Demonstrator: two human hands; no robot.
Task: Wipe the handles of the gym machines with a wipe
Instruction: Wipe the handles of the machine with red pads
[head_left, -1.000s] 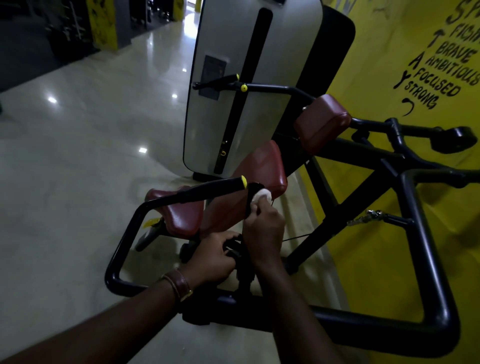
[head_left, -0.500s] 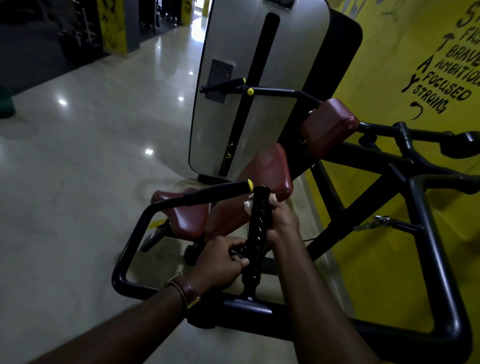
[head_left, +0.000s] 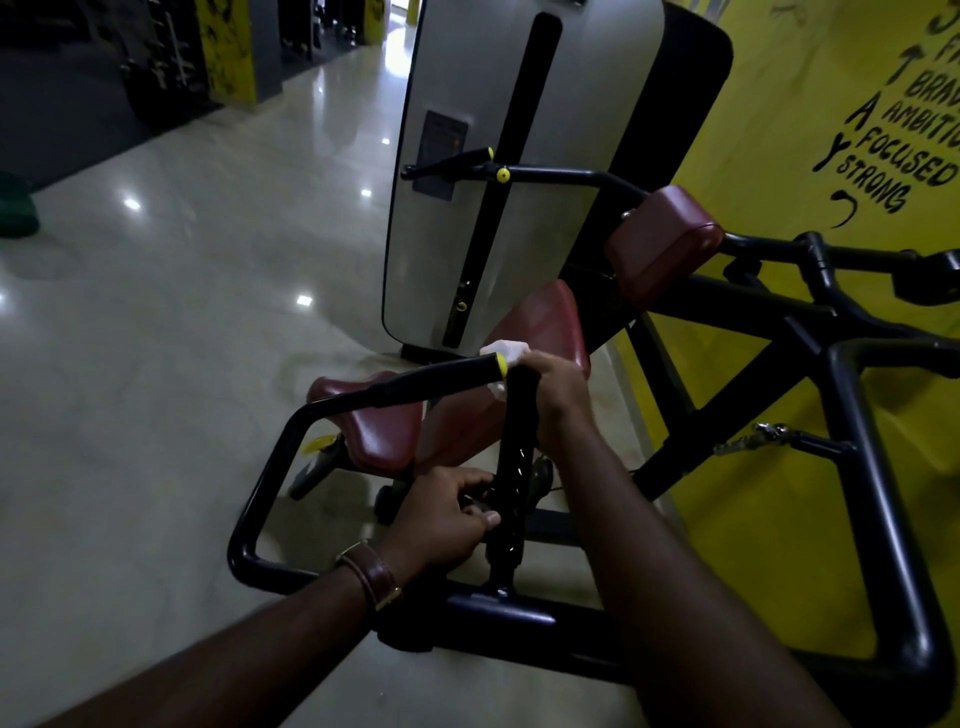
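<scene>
Up goes my right hand (head_left: 558, 384) since a moment ago. It was halfway up the upright handle (head_left: 514, 467) then, and now it sits at the very top, at 12 o'clock from my left hand (head_left: 444, 512). The wipe (head_left: 506, 351) was almost hidden behind the grip before. Now it pokes out white above my fingers, right next to the yellow cap (head_left: 501, 364) of the side handle (head_left: 415, 382). My left hand has hardly moved. It grips the bottom part of the upright handle, with the thumb curled in front, to keep it from swinging.

My right hand is curled tight round the top of the handle, with the wipe squeezed between my palm and the black rubber. So the wipe is at the tip of the upright handle, at about 12 o'clock from the middle of my view.

To do this well, I think I should twist the wipe round the tip so the end gets clean too. Then I slide back down with a firm squeeze, turning a bit, so the bumps in the grip all get rubbed. My left hand will need to shift, because the spot under it is not wiped yet. After that the side handle at 10 o'clock looks like a good next one.
</scene>
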